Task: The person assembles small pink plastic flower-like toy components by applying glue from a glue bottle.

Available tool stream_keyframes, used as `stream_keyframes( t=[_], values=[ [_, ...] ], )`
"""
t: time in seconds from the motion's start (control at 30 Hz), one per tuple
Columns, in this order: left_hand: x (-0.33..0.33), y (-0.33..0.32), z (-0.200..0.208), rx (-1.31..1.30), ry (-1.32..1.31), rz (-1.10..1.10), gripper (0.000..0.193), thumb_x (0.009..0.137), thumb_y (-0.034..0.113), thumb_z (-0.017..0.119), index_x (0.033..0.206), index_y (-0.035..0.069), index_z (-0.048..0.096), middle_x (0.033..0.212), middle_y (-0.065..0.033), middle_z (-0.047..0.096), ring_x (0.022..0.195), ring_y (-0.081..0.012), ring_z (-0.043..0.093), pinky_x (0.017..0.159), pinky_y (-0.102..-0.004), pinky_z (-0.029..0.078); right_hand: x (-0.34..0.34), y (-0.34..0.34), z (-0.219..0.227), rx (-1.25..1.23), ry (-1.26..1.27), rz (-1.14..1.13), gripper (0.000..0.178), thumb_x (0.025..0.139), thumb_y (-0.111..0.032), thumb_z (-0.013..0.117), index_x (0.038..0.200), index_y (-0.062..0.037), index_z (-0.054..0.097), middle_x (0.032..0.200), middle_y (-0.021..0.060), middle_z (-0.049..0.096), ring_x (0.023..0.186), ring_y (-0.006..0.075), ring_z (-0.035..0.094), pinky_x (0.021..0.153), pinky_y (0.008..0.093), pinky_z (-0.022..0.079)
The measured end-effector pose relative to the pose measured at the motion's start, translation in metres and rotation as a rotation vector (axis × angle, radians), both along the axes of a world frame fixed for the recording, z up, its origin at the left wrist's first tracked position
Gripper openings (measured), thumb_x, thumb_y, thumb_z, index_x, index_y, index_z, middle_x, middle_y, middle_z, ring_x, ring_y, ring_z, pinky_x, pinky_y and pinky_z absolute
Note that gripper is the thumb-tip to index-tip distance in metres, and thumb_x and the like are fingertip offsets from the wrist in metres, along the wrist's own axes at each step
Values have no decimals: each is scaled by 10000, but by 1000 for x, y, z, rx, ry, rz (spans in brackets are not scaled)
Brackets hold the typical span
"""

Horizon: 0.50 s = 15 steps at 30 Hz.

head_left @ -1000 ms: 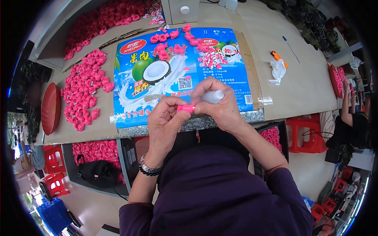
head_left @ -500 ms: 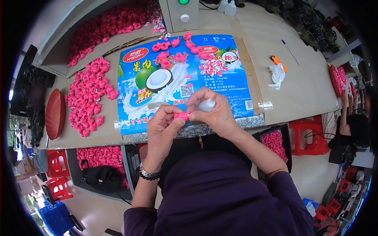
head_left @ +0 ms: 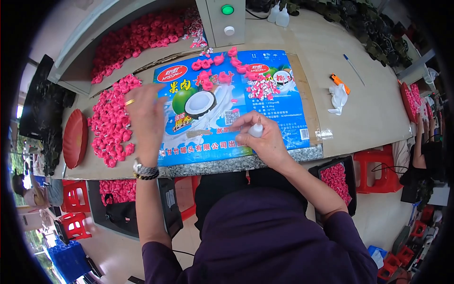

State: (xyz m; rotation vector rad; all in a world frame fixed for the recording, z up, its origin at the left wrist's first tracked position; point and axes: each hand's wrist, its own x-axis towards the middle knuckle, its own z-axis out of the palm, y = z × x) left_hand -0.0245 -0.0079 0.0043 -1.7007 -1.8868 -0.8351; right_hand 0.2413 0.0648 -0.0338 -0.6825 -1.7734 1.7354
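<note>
My right hand (head_left: 266, 142) is closed around a small white squeeze bottle (head_left: 256, 129) with a narrow tip, above the front part of a blue printed cardboard sheet (head_left: 213, 137). Smeared by motion, my left hand (head_left: 145, 116) is over the right side of a big pile of small pink rounded pieces (head_left: 109, 123); whether it holds anything cannot be made out. Several pink pieces (head_left: 206, 81) lie toward the back of the sheet. Beside them sits a heap of small pink-and-white bits (head_left: 263, 90).
A red scalloped dish (head_left: 74, 139) stands at the left edge. An orange tool (head_left: 341, 83), white tissue (head_left: 337, 99) and pen (head_left: 353, 68) lie to the right. White bottles (head_left: 282, 18) stand behind, near a grey post with a green button (head_left: 227, 9). Below is a bin (head_left: 336, 182) of pink pieces.
My left hand has swung left from the sheet's front to the pink pile. The pink piece that was between both hands no longer shows there. My right hand keeps the bottle.
</note>
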Motion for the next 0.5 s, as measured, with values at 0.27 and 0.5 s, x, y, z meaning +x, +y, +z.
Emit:
stream_keyframes(
  t=[0.27, 0.5],
  values=[
    [3, 72, -27, -257, -75, -381, 270, 685, -17, 687, 938, 71, 657, 919, -94, 643, 925, -286, 540, 822, -386, 427, -1, 0, -8, -148, 108, -22, 238, 786, 46, 663, 1007, -20, 606, 982, 69, 658, 868, 115, 619, 771, 249, 508],
    [26, 75, -29, -228, -31, -396, 247, 763, 97, 668, 1000, 60, 610, 899, -109, 626, 868, -285, 554, 786, -377, 442, 4, 0, -9, -193, 109, -28, 331, 774, 49, 656, 1068, -33, 529, 970, 80, 644, 769, 79, 571, 668, 221, 477]
  ],
)
